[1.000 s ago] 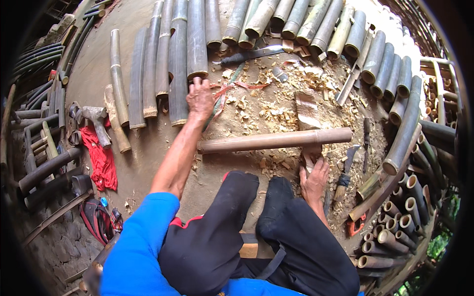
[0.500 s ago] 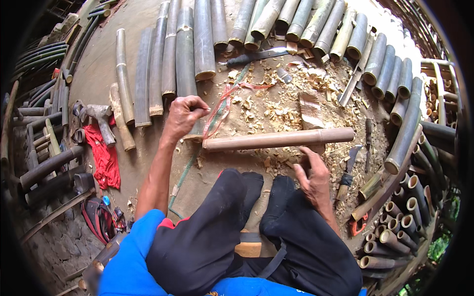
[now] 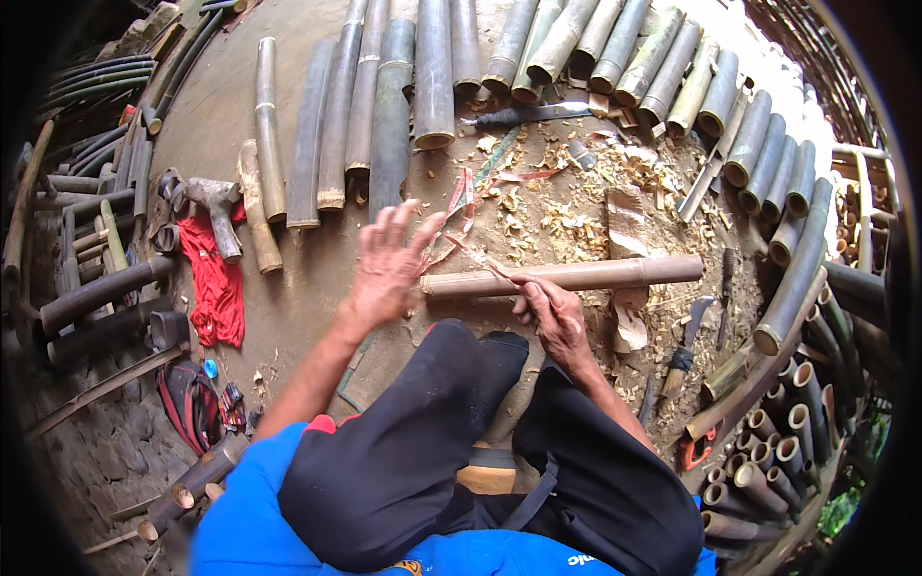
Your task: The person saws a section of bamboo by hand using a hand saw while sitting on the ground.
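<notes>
A short brown bamboo tube lies crosswise in front of my knees, its right part resting over a notched wooden block. Pinched between the thumb and fingers of my right hand is a thin red plastic ribbon, just in front of the tube's middle. That ribbon runs loosely up and left from the pinch, past the tube's left end. My left hand is spread open and slightly blurred beside the same end; nothing shows in its grasp.
Rows of grey-green bamboo tubes curve around the far side and right. Wood shavings cover the ground beyond the tube. One knife lies far off, another at right near an orange-handled saw. A wooden mallet lies on red cloth.
My right hand has moved left and up to the tube and now pinches the ribbon. The left hand, closed before, has opened and come lower. The whole view has shifted slightly.
</notes>
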Demonstrator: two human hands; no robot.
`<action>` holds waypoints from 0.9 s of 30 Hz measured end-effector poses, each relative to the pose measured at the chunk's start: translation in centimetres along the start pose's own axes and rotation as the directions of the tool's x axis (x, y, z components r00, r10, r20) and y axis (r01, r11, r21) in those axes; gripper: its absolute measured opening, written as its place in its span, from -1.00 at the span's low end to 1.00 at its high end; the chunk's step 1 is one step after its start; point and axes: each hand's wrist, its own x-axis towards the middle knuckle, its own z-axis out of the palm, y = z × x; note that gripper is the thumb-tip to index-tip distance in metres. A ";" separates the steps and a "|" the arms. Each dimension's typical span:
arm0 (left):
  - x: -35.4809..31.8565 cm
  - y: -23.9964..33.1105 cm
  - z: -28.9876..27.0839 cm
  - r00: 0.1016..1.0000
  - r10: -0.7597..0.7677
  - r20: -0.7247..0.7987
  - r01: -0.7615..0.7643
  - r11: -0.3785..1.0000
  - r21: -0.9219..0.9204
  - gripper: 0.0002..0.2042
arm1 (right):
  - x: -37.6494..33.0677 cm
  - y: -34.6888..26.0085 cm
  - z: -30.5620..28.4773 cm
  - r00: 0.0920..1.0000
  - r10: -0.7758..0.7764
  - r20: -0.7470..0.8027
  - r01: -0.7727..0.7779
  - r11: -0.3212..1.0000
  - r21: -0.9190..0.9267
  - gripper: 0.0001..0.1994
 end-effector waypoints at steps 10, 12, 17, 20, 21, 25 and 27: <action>5.4 -8.0 1.8 0.922 0.042 -0.384 -0.046 0.999 -0.002 -0.10 | -3.7 -0.8 -2.0 0.999 -0.040 0.008 0.040 0.992 -0.118 -0.73; 7.0 -8.8 1.6 0.887 -0.136 -0.442 0.174 0.984 0.046 -0.29 | -4.2 -2.1 -2.6 0.992 -0.037 0.119 0.034 0.999 0.022 -0.81; 11.4 4.2 4.0 0.984 0.087 0.154 0.045 0.717 -0.696 -0.42 | -4.9 -2.4 -3.9 0.813 -0.171 0.556 0.086 0.981 0.175 -0.84; 10.4 13.1 4.9 0.859 0.387 0.336 -0.120 0.789 -0.603 -0.34 | -5.0 -2.1 -2.9 0.788 -0.211 0.579 0.140 0.976 0.166 -0.87; 10.5 13.7 5.2 0.806 0.380 0.453 -0.052 0.809 -0.585 -0.31 | -5.1 -2.0 -2.4 0.774 -0.222 0.593 0.142 0.974 0.179 -0.87; 10.7 13.2 7.3 0.966 0.256 -0.046 -0.260 0.940 -0.220 -0.22 | -6.5 -1.5 -3.0 0.891 0.009 0.453 -0.109 0.975 0.195 -0.85; 10.3 13.1 7.1 0.976 0.188 -0.106 -0.210 0.940 -0.270 -0.28 | -6.5 -1.5 -4.0 0.908 0.061 0.416 -0.117 0.987 0.112 -0.83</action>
